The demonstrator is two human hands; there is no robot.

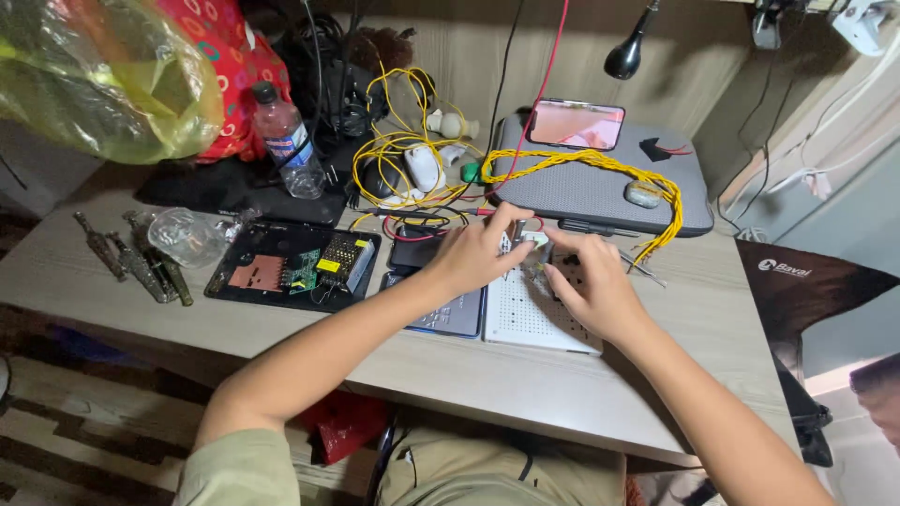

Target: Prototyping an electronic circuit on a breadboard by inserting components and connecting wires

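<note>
Both of my hands meet over a white perforated board [527, 314] lying on the wooden desk [525, 384]. My left hand [473, 253] pinches a small component [532, 242] at the board's top edge. My right hand [595, 286] curls around the same small part from the right, with fingers closed on it. The part is mostly hidden by my fingers. A red wire [539, 103] runs down from above to the spot between my hands.
An open black case with a green circuit board [309, 267] lies left. Behind are yellow wires [412, 159], a twisted yellow cable [600, 164], a grey laptop [600, 183] with a phone [575, 124], a water bottle [289, 141], a crumpled clear bottle [187, 236] and metal bits [131, 262].
</note>
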